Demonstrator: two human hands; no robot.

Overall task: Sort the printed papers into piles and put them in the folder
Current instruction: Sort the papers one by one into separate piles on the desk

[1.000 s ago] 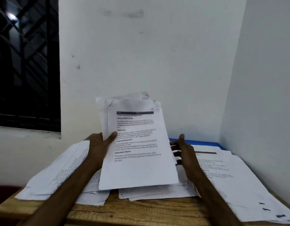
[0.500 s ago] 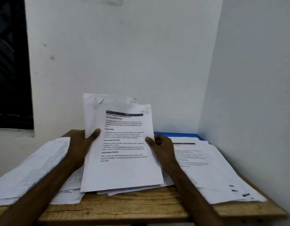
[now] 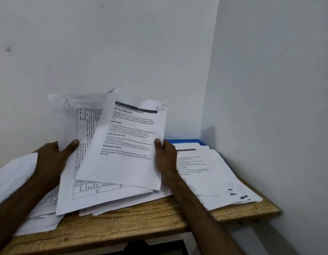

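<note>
- A printed sheet with a dark header bar and bold headings is tilted up over the middle of the tabletop. It is fanned to the right off a held stack whose front page shows a ruled table.
- The right hand pinches the sheet's right edge, thumb on its face.
- The left hand grips the stack's left edge, thumb on the front page.
- Loose papers lie flat under the stack's lower edge.
- A right pile lies by the corner, with the edge of a blue folder showing behind it.
- A left pile spreads over the tabletop's other end.
</note>
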